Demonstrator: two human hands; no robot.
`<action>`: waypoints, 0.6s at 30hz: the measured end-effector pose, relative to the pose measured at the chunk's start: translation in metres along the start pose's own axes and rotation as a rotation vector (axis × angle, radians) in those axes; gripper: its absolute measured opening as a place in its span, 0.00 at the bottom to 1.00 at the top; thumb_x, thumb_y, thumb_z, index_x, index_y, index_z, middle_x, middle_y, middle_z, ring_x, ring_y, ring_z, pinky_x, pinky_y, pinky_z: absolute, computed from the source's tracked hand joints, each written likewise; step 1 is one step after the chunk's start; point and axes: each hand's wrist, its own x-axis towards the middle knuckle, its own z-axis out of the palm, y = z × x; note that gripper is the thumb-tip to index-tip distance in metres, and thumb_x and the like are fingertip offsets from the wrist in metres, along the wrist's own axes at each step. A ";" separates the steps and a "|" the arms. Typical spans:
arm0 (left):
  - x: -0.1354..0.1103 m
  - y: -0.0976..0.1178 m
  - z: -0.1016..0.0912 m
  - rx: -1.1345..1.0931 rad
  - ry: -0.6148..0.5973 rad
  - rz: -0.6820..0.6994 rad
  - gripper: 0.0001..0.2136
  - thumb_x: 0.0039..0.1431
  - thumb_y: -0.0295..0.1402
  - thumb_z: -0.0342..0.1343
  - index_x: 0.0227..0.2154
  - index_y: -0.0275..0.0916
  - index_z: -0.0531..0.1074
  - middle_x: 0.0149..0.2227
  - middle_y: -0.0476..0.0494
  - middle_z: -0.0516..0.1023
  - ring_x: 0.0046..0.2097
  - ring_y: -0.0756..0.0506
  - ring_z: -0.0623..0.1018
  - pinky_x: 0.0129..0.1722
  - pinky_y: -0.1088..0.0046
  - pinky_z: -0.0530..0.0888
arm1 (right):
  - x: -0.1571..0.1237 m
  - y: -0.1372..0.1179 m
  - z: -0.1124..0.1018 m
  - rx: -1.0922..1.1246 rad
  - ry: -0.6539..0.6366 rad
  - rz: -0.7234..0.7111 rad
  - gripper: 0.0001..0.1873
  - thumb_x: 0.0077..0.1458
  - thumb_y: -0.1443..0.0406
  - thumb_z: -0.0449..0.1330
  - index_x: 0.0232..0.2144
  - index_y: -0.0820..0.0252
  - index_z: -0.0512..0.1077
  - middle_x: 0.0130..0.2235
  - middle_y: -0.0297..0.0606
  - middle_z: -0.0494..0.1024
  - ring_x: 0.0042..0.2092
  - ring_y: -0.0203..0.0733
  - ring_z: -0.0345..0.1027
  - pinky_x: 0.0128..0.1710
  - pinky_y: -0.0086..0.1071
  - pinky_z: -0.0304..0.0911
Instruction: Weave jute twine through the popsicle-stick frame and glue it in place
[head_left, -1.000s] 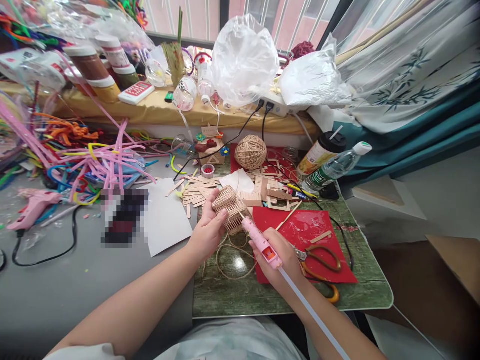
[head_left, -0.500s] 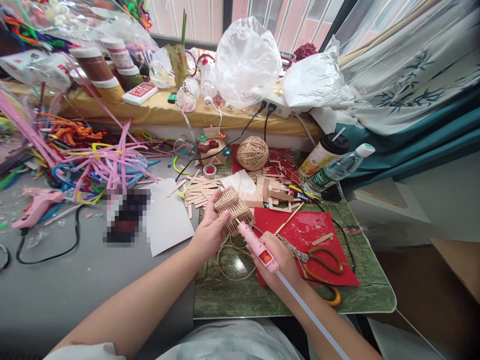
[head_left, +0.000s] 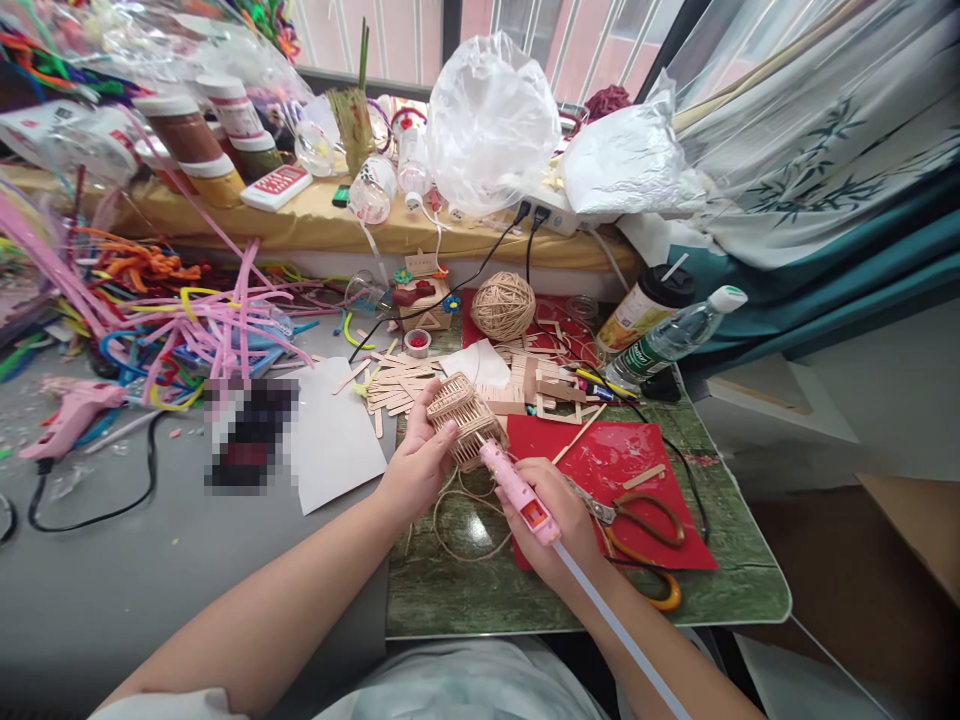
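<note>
My left hand [head_left: 417, 464] grips a small basket built of thin wooden sticks [head_left: 466, 417], holding it tilted just above the green table mat [head_left: 480, 585]. My right hand [head_left: 556, 518] is closed round a pink glue gun [head_left: 517, 490] with a long clear glue stick [head_left: 615, 625] trailing back toward me. The gun's nozzle touches the basket's lower right side. A loose loop of twine [head_left: 457, 520] lies under both hands.
A red sheet [head_left: 622, 470] with orange-handled scissors [head_left: 645, 540] lies to the right. Flat wooden sticks [head_left: 397, 385], a twine ball [head_left: 502, 305], a water bottle [head_left: 671, 340] and a cup [head_left: 643, 305] sit behind. Pipe cleaners [head_left: 195, 325] and a second pink glue gun [head_left: 67, 420] lie left.
The glue gun's nozzle has stayed against the basket while both hands shifted slightly; the basket is turned a little in my left hand.
</note>
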 end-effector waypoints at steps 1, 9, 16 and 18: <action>0.000 0.000 0.000 0.002 -0.001 -0.005 0.39 0.65 0.36 0.67 0.73 0.51 0.54 0.68 0.39 0.74 0.66 0.38 0.77 0.74 0.51 0.63 | 0.001 0.000 0.000 -0.009 0.011 -0.004 0.11 0.66 0.72 0.62 0.47 0.54 0.71 0.47 0.44 0.77 0.49 0.49 0.76 0.50 0.41 0.74; 0.000 0.001 0.000 -0.018 0.000 -0.018 0.37 0.65 0.36 0.66 0.72 0.52 0.54 0.69 0.39 0.71 0.66 0.38 0.77 0.72 0.49 0.66 | 0.003 -0.005 -0.002 -0.002 0.064 0.023 0.08 0.66 0.71 0.62 0.46 0.55 0.72 0.44 0.43 0.76 0.45 0.47 0.74 0.46 0.40 0.73; -0.001 0.001 0.001 -0.005 -0.003 -0.020 0.38 0.66 0.36 0.66 0.73 0.52 0.53 0.71 0.39 0.69 0.66 0.37 0.76 0.72 0.49 0.66 | 0.003 -0.006 -0.005 0.011 0.026 0.065 0.04 0.69 0.69 0.60 0.42 0.55 0.72 0.39 0.40 0.73 0.39 0.46 0.71 0.40 0.38 0.69; -0.001 0.002 0.002 -0.004 0.004 -0.019 0.38 0.65 0.36 0.66 0.72 0.52 0.54 0.70 0.38 0.70 0.67 0.37 0.76 0.72 0.49 0.65 | 0.003 -0.006 -0.004 -0.002 0.009 0.078 0.03 0.69 0.69 0.60 0.41 0.55 0.71 0.37 0.38 0.72 0.38 0.45 0.70 0.38 0.38 0.68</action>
